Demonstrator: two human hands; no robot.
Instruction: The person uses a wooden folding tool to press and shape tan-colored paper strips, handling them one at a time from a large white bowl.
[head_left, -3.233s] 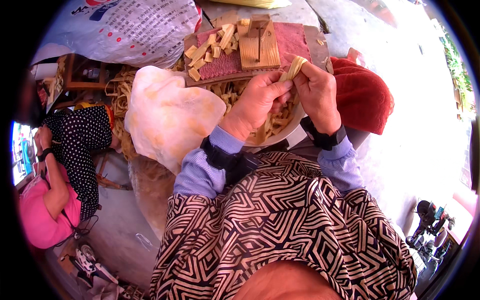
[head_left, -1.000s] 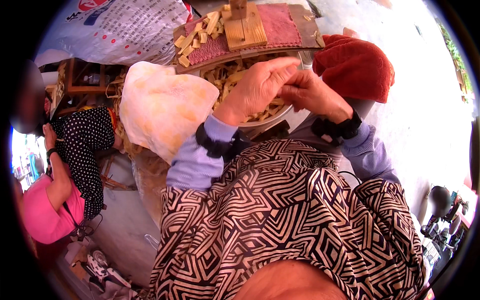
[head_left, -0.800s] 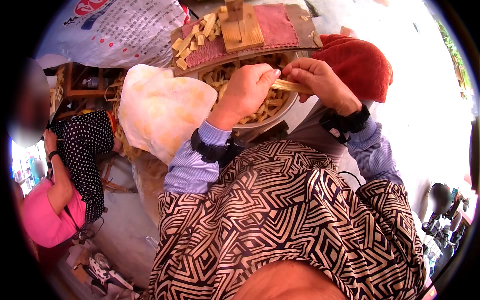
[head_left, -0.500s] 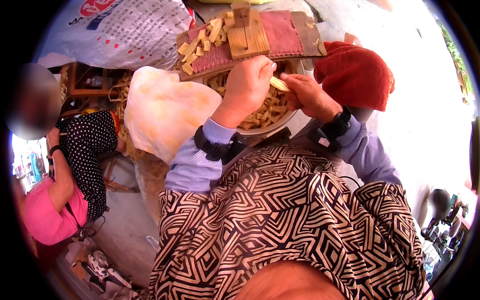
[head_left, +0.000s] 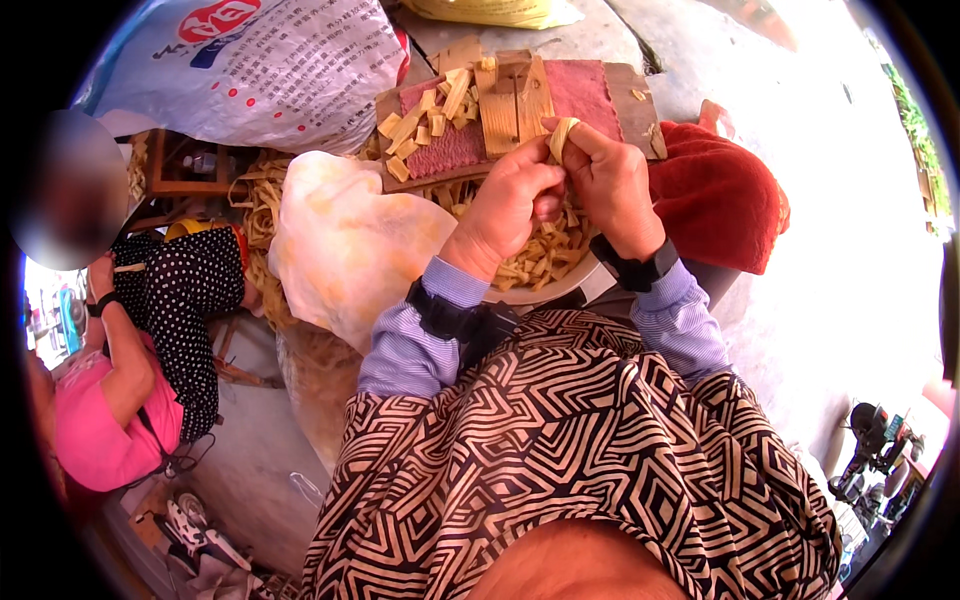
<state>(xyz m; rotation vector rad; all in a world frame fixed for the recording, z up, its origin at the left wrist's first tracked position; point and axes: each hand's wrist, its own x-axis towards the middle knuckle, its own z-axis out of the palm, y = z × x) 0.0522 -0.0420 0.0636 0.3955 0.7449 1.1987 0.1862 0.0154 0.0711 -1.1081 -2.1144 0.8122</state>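
A pale yellow strip point(head_left: 560, 138), soft and bent into a loop, stands up between my two hands above the front of a wooden board point(head_left: 640, 100). My right hand point(head_left: 612, 190) is closed on it, thumb and forefinger pinching the loop. Pressed close beside it, my left hand point(head_left: 508, 205) is closed too, its fingers around the strip's lower part, which is mostly hidden. Just beyond my hands, a wooden block point(head_left: 512, 105) with a dark slot rests on the board's pink cloth point(head_left: 585, 95). Short cut pieces point(head_left: 430, 118) of the same pale stuff lie left of the block.
Under the board, a bowl point(head_left: 535, 296) holds many cut strips. A white cloth or bag point(head_left: 350, 235) bulges to its left, by a heap of long strips point(head_left: 262, 205). A dark red towel point(head_left: 715, 195) lies at right. Another person in pink point(head_left: 115, 420) sits at left.
My right hand has turned upward and closer to my left hand, and the strip has gone from straight to a bent loop. The whole view has shifted slightly.
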